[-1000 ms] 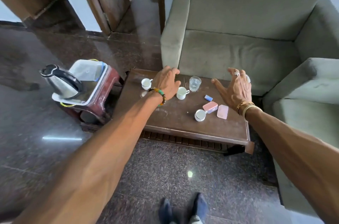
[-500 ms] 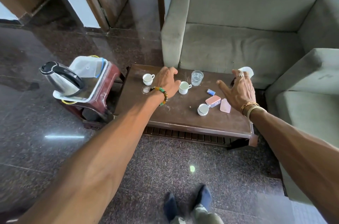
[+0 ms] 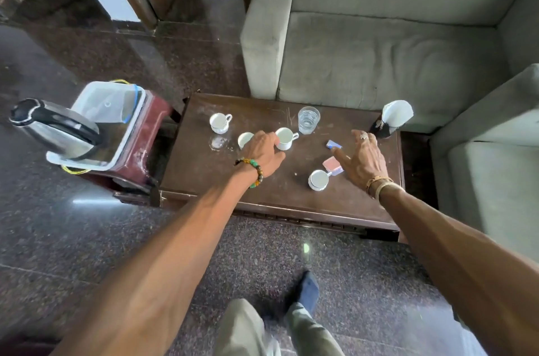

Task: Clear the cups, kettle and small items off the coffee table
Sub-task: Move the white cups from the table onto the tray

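Observation:
A dark wooden coffee table (image 3: 204,177) holds several white cups: one at the back left (image 3: 219,122), one (image 3: 244,139) and another (image 3: 285,137) on either side of my left hand (image 3: 264,151), one near the front (image 3: 318,179). My left hand hovers open between the two middle cups, fingers down. A clear glass (image 3: 308,119) stands at the back. My right hand (image 3: 360,158) is spread open over a pink box (image 3: 331,163), near a small blue item (image 3: 333,144). A steel kettle (image 3: 52,126) lies in a white tray beside the table.
The white tray (image 3: 128,134) rests on a red stool (image 3: 151,125) left of the table. A dark bottle with a white cap (image 3: 393,119) stands at the table's far right corner. Grey sofas (image 3: 379,58) enclose the back and right. My feet are on the granite floor.
I have leaned closer over the table. Both hands have dropped lower toward the cups and small items, and the left hand now sits between two cups.

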A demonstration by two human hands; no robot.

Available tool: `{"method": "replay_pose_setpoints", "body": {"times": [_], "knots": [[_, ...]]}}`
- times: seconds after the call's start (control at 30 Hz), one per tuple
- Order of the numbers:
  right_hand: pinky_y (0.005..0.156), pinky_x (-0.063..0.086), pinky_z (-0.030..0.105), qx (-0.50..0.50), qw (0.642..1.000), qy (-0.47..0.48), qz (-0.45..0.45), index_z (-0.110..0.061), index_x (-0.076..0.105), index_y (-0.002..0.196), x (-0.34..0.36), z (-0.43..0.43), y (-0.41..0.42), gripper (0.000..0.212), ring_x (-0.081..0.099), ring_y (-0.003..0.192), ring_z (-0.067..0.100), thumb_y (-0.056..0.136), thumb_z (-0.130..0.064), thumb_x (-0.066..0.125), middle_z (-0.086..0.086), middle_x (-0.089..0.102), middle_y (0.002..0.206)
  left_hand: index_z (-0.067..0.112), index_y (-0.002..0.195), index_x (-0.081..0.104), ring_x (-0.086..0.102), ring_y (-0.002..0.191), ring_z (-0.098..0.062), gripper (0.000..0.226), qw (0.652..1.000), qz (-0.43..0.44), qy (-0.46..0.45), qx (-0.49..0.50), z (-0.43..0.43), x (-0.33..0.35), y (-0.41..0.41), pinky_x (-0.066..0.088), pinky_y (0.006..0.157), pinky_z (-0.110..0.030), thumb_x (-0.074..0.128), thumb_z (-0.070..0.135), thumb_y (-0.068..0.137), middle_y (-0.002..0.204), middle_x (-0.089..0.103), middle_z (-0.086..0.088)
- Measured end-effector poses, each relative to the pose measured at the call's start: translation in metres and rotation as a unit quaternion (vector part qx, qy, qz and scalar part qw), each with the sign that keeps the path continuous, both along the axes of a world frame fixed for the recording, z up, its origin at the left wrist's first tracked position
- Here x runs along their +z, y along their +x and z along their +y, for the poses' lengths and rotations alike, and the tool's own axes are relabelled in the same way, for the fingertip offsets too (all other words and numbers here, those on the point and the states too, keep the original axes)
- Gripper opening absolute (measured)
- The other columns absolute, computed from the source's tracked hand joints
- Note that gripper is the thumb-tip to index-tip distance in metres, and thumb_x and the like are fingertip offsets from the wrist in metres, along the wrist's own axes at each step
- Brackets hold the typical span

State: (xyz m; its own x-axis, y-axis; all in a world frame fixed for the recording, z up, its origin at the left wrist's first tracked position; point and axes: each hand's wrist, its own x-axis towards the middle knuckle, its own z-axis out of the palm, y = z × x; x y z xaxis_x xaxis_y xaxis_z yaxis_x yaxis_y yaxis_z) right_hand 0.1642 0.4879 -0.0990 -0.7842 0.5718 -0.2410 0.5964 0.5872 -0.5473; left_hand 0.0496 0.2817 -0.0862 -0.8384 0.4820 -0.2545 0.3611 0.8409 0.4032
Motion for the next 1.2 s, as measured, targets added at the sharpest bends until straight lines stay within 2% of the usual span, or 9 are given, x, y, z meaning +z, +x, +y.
{"method": "replay_pose_setpoints", "body": {"times": [0.2,0.4,0.63,0.73,0.9,0.97,1.07,1.2], "knots": [[0.094,0.044,0.038,-0.018,0.998,-0.032,-0.044,-0.010,0.048,0.140,-0.047,0.001,-0.022,0.065,0.056,0.117,0.036,0.089,-0.045,0.068,0.012,0.048,0.136,0.012,0.117,0.062,0.058,0.110,-0.025,0.034,0.998,-0.057,0.005,-0.001,0.020,-0.053,-0.026,0.044,0.089,-0.028,0.065,0.028,0.088,0.122,0.058,-0.009],[0.105,0.041,0.040,-0.056,0.993,-0.059,-0.083,-0.006,0.044,0.143,-0.088,-0.002,-0.042,0.067,0.048,0.128,0.032,0.090,-0.040,0.067,0.014,0.048,0.142,0.019,0.119,0.061,0.057,0.110,-0.022,0.036,0.994,-0.097,-0.012,-0.043,0.034,-0.101,-0.065,0.048,0.093,-0.034,0.063,0.036,0.088,0.122,0.058,-0.004],[0.099,0.044,0.044,-0.068,0.992,-0.041,-0.099,-0.012,0.044,0.144,-0.085,-0.006,-0.095,0.067,0.055,0.121,0.037,0.090,-0.045,0.066,0.012,0.046,0.141,0.019,0.118,0.061,0.059,0.107,-0.024,0.035,0.993,-0.098,-0.026,-0.061,0.030,-0.103,-0.122,0.050,0.092,-0.037,0.061,0.035,0.088,0.120,0.058,-0.005],[0.097,0.043,0.039,-0.069,0.993,-0.057,-0.072,-0.014,0.048,0.138,-0.086,-0.010,-0.122,0.058,0.055,0.118,0.034,0.090,-0.040,0.067,0.010,0.048,0.135,0.019,0.116,0.061,0.060,0.105,-0.025,0.033,0.994,-0.087,-0.023,-0.056,0.028,-0.103,-0.146,0.051,0.089,-0.038,0.063,0.036,0.088,0.120,0.058,-0.005],[0.099,0.041,0.038,-0.017,0.993,-0.067,-0.095,-0.011,0.048,0.140,-0.115,-0.028,-0.165,0.060,0.048,0.125,0.031,0.089,-0.036,0.066,0.012,0.050,0.136,0.019,0.116,0.061,0.058,0.109,-0.024,0.032,0.995,-0.093,-0.026,-0.025,0.010,-0.126,-0.173,0.050,0.091,-0.036,0.061,0.035,0.089,0.119,0.058,-0.006],[0.093,0.044,0.039,0.009,0.991,-0.069,-0.112,-0.009,0.049,0.136,-0.130,-0.036,-0.177,0.057,0.053,0.120,0.033,0.089,-0.038,0.065,0.012,0.051,0.133,0.020,0.115,0.062,0.059,0.105,-0.024,0.031,0.995,-0.097,-0.028,-0.003,-0.001,-0.134,-0.178,0.050,0.087,-0.034,0.060,0.034,0.088,0.117,0.058,-0.006],[0.094,0.045,0.040,0.051,0.988,-0.064,-0.127,-0.007,0.047,0.137,-0.142,-0.045,-0.195,0.061,0.054,0.121,0.035,0.090,-0.042,0.065,0.012,0.049,0.137,0.020,0.114,0.062,0.061,0.098,-0.025,0.029,0.993,-0.107,-0.047,0.030,-0.016,-0.135,-0.184,0.052,0.082,-0.036,0.059,0.032,0.088,0.114,0.060,-0.006],[0.102,0.043,0.042,0.119,0.983,-0.051,-0.127,-0.005,0.042,0.142,-0.136,-0.049,-0.233,0.067,0.049,0.129,0.034,0.093,-0.046,0.062,0.015,0.044,0.143,0.021,0.117,0.063,0.064,0.097,-0.023,0.033,0.992,-0.099,-0.047,0.070,-0.033,-0.126,-0.206,0.052,0.089,-0.040,0.061,0.036,0.088,0.118,0.063,-0.004]]}}
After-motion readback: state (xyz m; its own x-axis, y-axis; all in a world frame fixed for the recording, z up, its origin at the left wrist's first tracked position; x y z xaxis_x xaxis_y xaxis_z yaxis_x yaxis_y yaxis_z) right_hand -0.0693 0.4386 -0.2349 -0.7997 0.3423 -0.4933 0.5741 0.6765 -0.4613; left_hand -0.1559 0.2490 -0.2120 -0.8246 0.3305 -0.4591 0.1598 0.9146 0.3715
